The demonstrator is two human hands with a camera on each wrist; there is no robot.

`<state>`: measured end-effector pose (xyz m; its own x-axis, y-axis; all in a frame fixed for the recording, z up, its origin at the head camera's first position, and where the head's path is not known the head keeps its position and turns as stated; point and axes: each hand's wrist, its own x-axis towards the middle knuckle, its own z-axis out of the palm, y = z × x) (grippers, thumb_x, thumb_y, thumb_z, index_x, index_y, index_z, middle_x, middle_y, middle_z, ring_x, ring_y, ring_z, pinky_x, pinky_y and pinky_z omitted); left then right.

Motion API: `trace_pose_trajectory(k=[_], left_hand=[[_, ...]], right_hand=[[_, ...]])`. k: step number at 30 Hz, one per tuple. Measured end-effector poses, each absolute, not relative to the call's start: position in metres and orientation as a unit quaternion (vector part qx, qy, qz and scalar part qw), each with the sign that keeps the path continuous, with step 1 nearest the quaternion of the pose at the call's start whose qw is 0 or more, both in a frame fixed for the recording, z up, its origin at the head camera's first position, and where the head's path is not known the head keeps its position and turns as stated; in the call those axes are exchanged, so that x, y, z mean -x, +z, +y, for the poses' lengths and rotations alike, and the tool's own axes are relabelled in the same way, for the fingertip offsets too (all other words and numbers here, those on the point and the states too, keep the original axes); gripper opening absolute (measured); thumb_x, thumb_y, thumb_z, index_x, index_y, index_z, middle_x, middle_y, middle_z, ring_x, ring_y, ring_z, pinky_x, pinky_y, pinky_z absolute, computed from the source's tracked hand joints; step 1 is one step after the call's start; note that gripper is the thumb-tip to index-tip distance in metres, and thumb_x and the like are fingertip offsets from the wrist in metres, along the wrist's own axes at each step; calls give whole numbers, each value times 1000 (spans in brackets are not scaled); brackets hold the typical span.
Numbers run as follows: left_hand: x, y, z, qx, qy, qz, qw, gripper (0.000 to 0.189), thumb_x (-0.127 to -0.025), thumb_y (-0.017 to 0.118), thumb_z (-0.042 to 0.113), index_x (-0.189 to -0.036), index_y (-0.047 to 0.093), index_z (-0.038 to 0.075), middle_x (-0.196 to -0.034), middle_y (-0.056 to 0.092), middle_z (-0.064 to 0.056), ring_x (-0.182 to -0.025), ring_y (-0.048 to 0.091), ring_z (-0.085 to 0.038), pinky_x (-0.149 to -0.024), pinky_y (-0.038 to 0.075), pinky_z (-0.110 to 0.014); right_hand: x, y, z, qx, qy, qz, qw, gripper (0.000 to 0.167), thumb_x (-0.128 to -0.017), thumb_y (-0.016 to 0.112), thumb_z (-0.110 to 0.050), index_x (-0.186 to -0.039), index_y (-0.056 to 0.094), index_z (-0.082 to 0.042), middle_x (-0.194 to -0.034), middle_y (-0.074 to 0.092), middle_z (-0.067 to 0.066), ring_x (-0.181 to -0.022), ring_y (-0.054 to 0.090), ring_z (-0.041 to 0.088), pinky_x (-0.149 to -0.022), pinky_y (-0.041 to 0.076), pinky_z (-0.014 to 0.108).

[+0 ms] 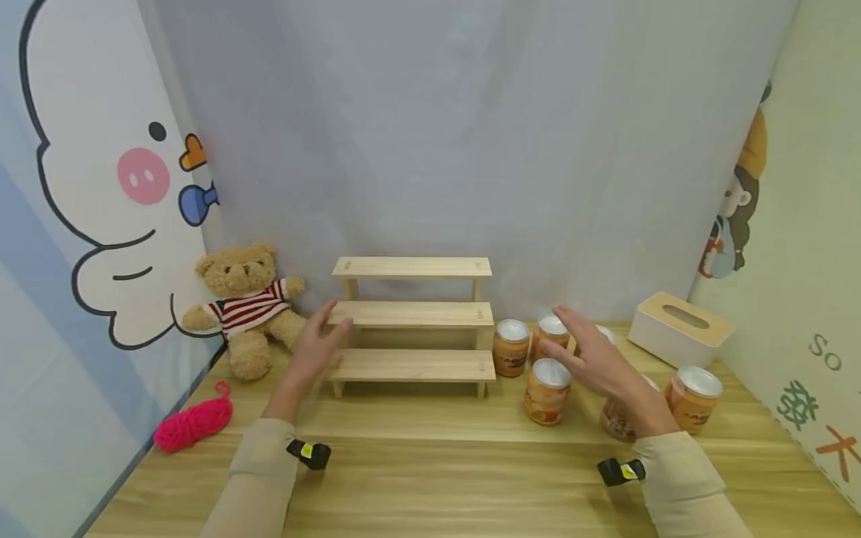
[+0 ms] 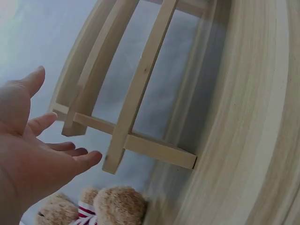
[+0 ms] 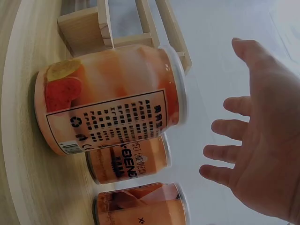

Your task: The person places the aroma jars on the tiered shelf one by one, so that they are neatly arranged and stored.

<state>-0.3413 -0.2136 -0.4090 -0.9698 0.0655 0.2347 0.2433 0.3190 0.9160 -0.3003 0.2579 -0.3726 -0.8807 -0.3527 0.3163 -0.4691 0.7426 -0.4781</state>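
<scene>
A three-tier wooden shelf point(image 1: 413, 365) stands in the middle of the table against the grey curtain. Close by its left end is my left hand point(image 1: 313, 351), fingers extended, holding nothing; the left wrist view shows a gap between this hand and the shelf point(image 2: 136, 103). My right hand point(image 1: 595, 362) hovers over a group of orange cans with silver lids, its fingers spread apart. The nearest can point(image 1: 548, 392) stands upright in front of another can point(image 1: 510, 348). In the right wrist view, a can point(image 3: 112, 98) stands apart from the right hand point(image 3: 262, 136). My right arm partly hides some cans.
A teddy bear point(image 1: 252, 310) in a striped shirt sits left of the shelf. Pink yarn point(image 1: 193, 424) lies at the table's left edge. A tissue box point(image 1: 679, 329) with a wooden lid stands at the back right, behind another can point(image 1: 694, 400).
</scene>
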Motion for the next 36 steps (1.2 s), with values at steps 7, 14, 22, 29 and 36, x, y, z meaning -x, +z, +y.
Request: trace_pose_trajectory(k=[7, 14, 22, 29, 36], left_hand=[[350, -417, -219, 79, -652, -752, 49, 62, -108, 46, 37, -161, 22, 16, -164, 20, -14, -148, 24, -31, -114, 26, -50], [358, -425, -223, 63, -706, -705, 24, 58, -108, 46, 32, -160, 25, 14, -163, 21, -13, -148, 23, -31, -116, 22, -50], [360, -426, -222, 62, -705, -707, 5, 53, -110, 40, 30, -159, 29, 14, -165, 13, -12, -149, 20, -32, -117, 20, -43], [366, -432, -219, 64, -718, -692, 27, 51, -110, 40, 30, -156, 35, 7, -164, 18, -9, -147, 24, -28, -116, 23, -38], [368, -433, -221, 48, -718, -694, 27, 50, -110, 41, 30, -154, 38, 7, -163, 24, -7, -145, 30, -28, -73, 44, -16]], right_hand=[[301, -375, 259, -222, 299, -922, 107, 72, -105, 51, -40, -157, 23, 2, -159, 23, 28, -143, 25, 48, -109, 25, 63], [301, -376, 259, -221, 306, -919, 113, 70, -106, 49, -40, -158, 24, 0, -158, 26, 27, -131, 43, 45, -107, 29, 62], [300, -369, 262, -214, 306, -920, 119, 69, -105, 50, -41, -157, 27, -1, -158, 29, 25, -140, 34, 45, -110, 26, 60], [298, -368, 267, -218, 303, -920, 116, 65, -105, 53, -38, -155, 34, -2, -158, 31, 24, -143, 29, 46, -109, 27, 62], [286, -356, 285, -178, 316, -925, 112, 68, -102, 59, -38, -155, 35, -3, -153, 37, 29, -135, 38, 52, -103, 33, 66]])
